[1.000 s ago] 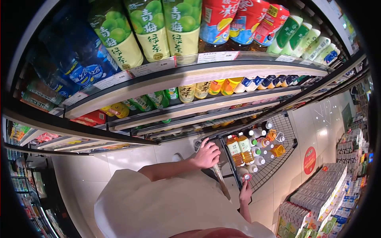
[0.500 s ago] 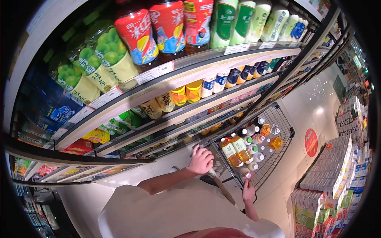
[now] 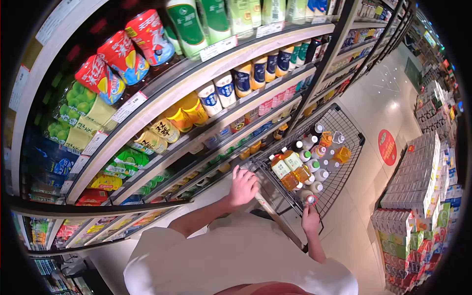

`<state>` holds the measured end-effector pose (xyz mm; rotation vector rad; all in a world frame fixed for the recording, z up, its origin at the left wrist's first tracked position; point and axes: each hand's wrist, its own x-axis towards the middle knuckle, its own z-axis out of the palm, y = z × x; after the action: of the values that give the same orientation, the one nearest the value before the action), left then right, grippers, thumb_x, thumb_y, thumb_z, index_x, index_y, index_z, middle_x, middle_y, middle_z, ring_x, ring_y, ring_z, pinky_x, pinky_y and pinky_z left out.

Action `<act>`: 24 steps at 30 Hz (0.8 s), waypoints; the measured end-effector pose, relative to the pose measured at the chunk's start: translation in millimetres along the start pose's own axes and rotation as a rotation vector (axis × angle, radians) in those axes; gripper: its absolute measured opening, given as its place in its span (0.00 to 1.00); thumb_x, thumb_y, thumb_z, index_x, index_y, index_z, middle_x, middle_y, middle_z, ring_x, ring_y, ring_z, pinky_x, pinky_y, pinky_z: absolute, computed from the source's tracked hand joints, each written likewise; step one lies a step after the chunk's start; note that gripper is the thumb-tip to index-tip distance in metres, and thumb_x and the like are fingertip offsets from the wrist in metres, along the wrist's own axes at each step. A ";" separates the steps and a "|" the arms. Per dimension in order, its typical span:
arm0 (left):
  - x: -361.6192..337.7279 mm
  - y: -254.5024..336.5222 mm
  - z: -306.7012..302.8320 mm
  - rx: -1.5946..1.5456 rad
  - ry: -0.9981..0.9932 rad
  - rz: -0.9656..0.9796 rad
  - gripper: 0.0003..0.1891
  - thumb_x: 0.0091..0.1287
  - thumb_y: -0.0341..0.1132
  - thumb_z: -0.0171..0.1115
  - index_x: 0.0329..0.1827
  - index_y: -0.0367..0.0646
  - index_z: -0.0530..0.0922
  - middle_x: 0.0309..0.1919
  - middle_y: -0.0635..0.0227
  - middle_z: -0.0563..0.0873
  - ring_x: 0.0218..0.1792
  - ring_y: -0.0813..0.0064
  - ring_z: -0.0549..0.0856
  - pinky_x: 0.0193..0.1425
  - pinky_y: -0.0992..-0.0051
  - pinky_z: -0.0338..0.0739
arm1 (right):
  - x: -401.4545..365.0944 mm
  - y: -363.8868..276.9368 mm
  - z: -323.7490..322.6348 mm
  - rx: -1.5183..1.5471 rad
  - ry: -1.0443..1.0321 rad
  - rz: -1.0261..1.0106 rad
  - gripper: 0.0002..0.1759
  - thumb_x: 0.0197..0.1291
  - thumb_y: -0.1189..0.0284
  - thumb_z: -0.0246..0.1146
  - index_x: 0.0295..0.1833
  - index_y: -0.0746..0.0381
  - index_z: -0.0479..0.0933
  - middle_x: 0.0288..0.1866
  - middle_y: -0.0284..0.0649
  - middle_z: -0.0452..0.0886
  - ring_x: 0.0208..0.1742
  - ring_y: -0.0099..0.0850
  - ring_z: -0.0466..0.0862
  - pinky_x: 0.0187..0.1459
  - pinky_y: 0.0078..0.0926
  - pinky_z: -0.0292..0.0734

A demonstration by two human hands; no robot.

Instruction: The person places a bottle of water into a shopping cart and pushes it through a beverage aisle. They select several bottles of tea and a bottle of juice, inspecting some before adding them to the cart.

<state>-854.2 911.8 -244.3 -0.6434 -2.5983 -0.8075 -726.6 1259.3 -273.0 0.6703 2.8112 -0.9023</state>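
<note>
A wire shopping cart (image 3: 339,191) stands ahead, with several bottles in it, among them two amber bottles (image 3: 287,177) with pale labels. My left hand (image 3: 243,185) is raised near the left end of the cart's handle (image 3: 273,211), its fingers apart and nothing in them. Over the cart's near right corner, my right hand (image 3: 310,219) has its fingers closed round the cap end of a bottle (image 3: 309,198). The lower part of that bottle is partly hidden among the others.
Curved drink shelves (image 3: 196,64) run along the left and ahead. Stacked cartons (image 3: 413,177) stand on the right. A round red floor sticker (image 3: 387,147) lies between them and the cart. Price tags line the shelf edges.
The shelf bottles have shifted left in view, and more shelf bays show ahead. My left hand has moved slightly up and left; my right hand is slightly higher, still at the bottle.
</note>
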 end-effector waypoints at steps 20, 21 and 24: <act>49.4 36.8 50.0 0.069 -0.075 -0.022 0.07 0.74 0.37 0.62 0.46 0.51 0.88 0.47 0.67 0.87 0.62 0.56 0.82 0.86 0.35 0.56 | 58.2 56.4 -43.6 0.175 -0.130 0.034 0.24 0.84 0.52 0.60 0.55 0.62 0.88 0.42 0.55 0.92 0.48 0.58 0.92 0.52 0.55 0.84; 51.2 39.9 51.8 0.067 -0.074 -0.032 0.07 0.73 0.36 0.63 0.44 0.50 0.88 0.47 0.67 0.87 0.62 0.55 0.82 0.86 0.35 0.57 | 59.8 56.7 -47.5 0.185 -0.127 0.022 0.24 0.84 0.52 0.60 0.54 0.62 0.88 0.42 0.55 0.92 0.48 0.58 0.92 0.52 0.54 0.84; 64.2 50.9 56.8 0.063 -0.067 -0.035 0.05 0.71 0.36 0.66 0.42 0.49 0.89 0.46 0.66 0.88 0.61 0.55 0.83 0.87 0.34 0.58 | 68.3 62.9 -54.6 0.211 -0.092 -0.008 0.23 0.83 0.53 0.61 0.54 0.63 0.88 0.41 0.55 0.92 0.48 0.58 0.92 0.52 0.54 0.84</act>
<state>-892.5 1003.5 -237.5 -0.6185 -2.6908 -0.7226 -758.4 1362.0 -277.8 0.6250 2.6641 -1.2103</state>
